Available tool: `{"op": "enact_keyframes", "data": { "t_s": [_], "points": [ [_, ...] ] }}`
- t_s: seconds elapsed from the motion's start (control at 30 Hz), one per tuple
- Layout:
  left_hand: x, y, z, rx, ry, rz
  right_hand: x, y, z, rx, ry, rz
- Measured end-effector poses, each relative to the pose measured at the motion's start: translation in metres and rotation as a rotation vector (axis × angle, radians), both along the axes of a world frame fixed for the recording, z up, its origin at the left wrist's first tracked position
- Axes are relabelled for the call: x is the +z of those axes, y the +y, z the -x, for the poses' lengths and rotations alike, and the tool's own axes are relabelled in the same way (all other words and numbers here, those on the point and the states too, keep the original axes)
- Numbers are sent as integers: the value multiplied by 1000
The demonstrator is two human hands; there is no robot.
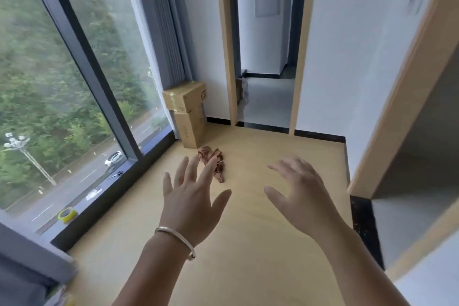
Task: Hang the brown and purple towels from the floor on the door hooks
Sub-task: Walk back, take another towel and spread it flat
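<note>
A crumpled brown towel (215,162) lies on the light wooden floor (248,243) in front of the cardboard boxes. My left hand (192,202), with a bracelet on the wrist, is stretched out with spread fingers; its fingertips overlap the towel's near edge in the view. My right hand (301,196) is held out to the right of the towel, fingers relaxed and empty. No purple towel and no door hooks are in sight.
Two stacked cardboard boxes (190,113) stand in the corner by the large window (74,82). A yellow tape roll (66,214) and scissors (116,174) lie on the sill. A doorway (264,97) opens ahead; another opening (409,169) is at the right.
</note>
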State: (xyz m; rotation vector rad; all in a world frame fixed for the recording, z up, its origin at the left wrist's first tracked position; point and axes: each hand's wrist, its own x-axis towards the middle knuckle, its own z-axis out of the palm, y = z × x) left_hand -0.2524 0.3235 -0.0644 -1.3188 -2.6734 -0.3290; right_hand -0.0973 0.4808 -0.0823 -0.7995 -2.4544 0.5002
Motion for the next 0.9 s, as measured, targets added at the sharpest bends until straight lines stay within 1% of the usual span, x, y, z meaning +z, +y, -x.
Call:
{"op": "enact_keyframes", "data": {
  "t_s": [0.17, 0.33, 0.47, 0.6, 0.73, 0.9],
  "points": [
    [-16, 49, -4, -108, -84, 13, -16, 27, -17, -79, -27, 71],
    [-31, 94, 18, -202, -147, 23, -29, 51, -8, -152, -96, 124],
    [-35, 132, 56, -285, -180, 24, -28, 72, 20, -216, -134, 119],
    [-30, 160, 108, -357, -206, 91, -16, 92, 58, -252, -158, 128],
    [-30, 188, 153, -382, -204, 81, -9, 115, 96, -281, -162, 103],
    [-34, 219, 187, -396, -222, 67, -14, 138, 134, -303, -162, 93]
  ]
}}
